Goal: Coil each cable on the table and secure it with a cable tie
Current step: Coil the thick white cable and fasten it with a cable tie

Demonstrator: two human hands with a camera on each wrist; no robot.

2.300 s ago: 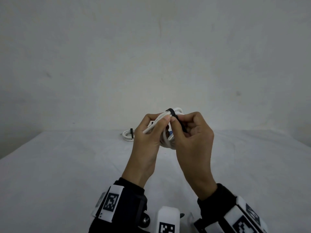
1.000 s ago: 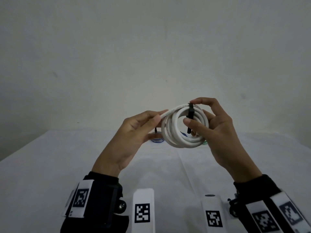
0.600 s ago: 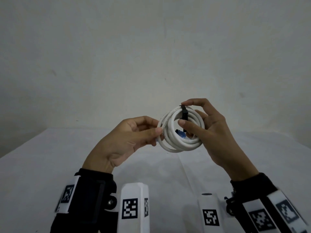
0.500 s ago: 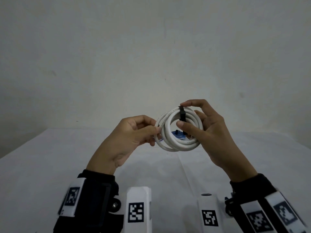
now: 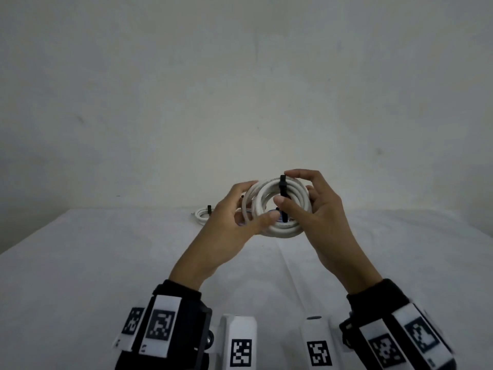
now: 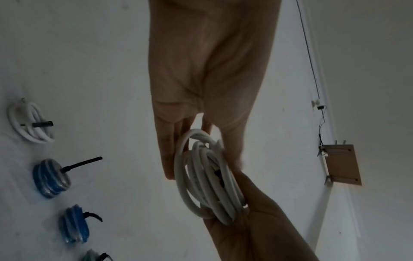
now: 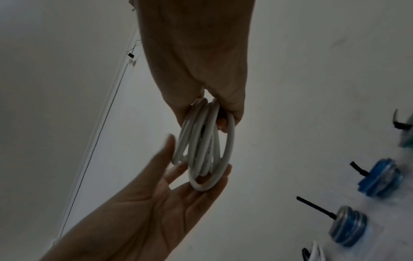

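Note:
A white cable coil (image 5: 282, 231) is held up above the table, facing me. A black cable tie (image 5: 282, 189) runs across its top strands, with the tail hanging down inside the ring. My right hand (image 5: 285, 190) pinches the coil at the tie, index finger on top and thumb on the strap. My left hand (image 5: 260, 201) holds the coil's left side, thumb in front and fingers behind. In the right wrist view the coil (image 7: 208, 146) rests on the left hand's fingertips. From the left wrist the coil (image 6: 208, 178) shows edge-on between both hands.
Tied coils lie along the far side of the white table (image 5: 106, 263): a white one (image 5: 201, 213) (image 6: 29, 123), two blue ones (image 6: 51, 178) (image 6: 76, 224) and a greenish one (image 6: 93, 256). A wooden board (image 6: 342, 166) hangs on the wall.
The left hand, which pinched the loose cable end, now holds the coil's left side with its thumb in front. The right hand keeps its pinch at the tie.

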